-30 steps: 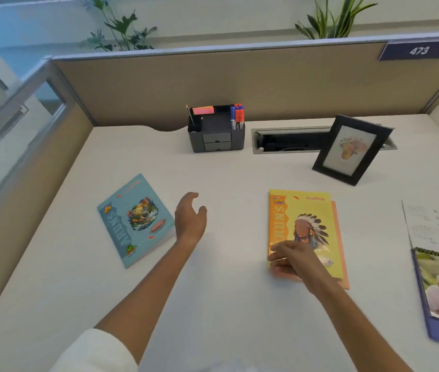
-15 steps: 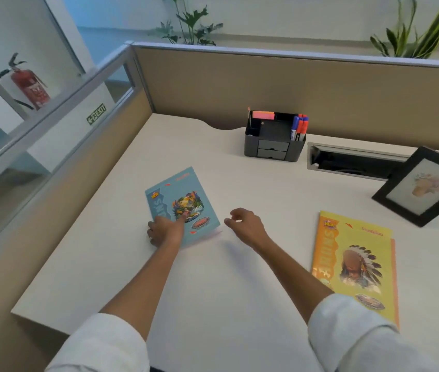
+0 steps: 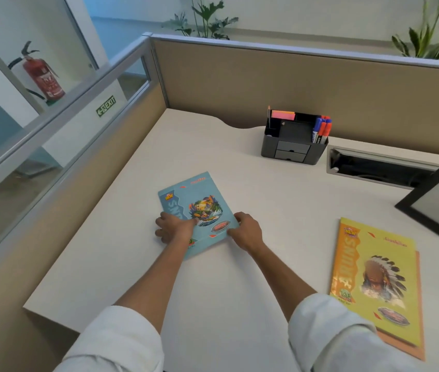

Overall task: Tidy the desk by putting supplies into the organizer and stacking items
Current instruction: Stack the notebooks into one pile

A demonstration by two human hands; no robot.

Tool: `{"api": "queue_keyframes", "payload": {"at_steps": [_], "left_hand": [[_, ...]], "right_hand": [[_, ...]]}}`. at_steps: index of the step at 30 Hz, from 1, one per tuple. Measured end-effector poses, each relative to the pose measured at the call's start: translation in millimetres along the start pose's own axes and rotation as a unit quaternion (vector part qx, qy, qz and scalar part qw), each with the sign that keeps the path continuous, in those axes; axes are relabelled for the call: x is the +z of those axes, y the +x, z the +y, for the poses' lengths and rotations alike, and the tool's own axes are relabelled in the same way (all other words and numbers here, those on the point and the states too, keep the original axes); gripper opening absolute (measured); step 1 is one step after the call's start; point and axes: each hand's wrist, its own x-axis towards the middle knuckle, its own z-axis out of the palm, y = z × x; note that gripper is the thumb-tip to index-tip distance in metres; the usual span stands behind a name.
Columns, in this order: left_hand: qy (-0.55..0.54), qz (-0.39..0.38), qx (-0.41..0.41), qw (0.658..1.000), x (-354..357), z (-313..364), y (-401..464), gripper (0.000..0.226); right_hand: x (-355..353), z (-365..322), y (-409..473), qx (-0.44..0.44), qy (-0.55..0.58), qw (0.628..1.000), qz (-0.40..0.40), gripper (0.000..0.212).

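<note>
The person is taking hold of the blue book [image 3: 198, 210], which is lying flat on the desk [image 3: 239, 277] toward its left side, turned at an angle to the desk edge. The left hand [image 3: 176, 228] is resting on the book's near left edge with fingers curled at that edge, and the right hand [image 3: 246, 232] is curling its fingers at the near right corner; both appear to be gripping the cover from opposite sides, probably to lift it squarely. The yellow book [image 3: 374, 275] is lying well apart to the right, on top of an orange one [image 3: 420, 318] whose edge is showing, so that pile is likely where the blue book belongs. The organizer [image 3: 293, 146] is standing at the back against the partition, already holding markers [image 3: 321, 130] and a pink pad [image 3: 282, 114]. A framed picture [image 3: 438, 200] is leaning at the right and is cut off by the frame edge. Whether the fingers are reaching under the book is hard to tell, since the hands are covering its near edge; the orange book is almost wholly hidden.
</note>
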Motion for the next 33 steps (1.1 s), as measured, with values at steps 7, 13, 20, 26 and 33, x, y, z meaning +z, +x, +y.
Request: {"api": "queue_keyframes", "payload": {"at_steps": [7, 13, 20, 26, 33], "left_hand": [[-0.263, -0.057, 0.018, 0.963, -3.6, -10.7, 3.2, 0.026], [-0.361, -0.164, 0.077, 0.915, -10.6, 11.1, -33.3, 0.016], [-0.33, -0.34, 0.116, 0.873, 22.6, 41.9, -115.2, 0.023], [-0.247, -0.446, 0.135, 0.85, 87.7, 56.0, -198.4, 0.018], [-0.123, -0.452, 0.208, 0.859, 144.1, 65.2, -252.3, 0.02]], "right_hand": [[-3.7, 13.4, -2.0, 0.03, 0.044, 0.999, -0.007, 0.041], [-36.7, 28.7, -29.1, 0.048, 0.189, 0.98, 0.035, 0.042], [-106.6, 84.5, -73.6, 0.073, 0.3, 0.942, 0.131, 0.035], [-161.1, 150.7, -128.3, 0.151, 0.259, 0.919, 0.256, 0.033], [-184.9, 205.5, -169.6, 0.23, 0.159, 0.916, 0.287, 0.036]]}}
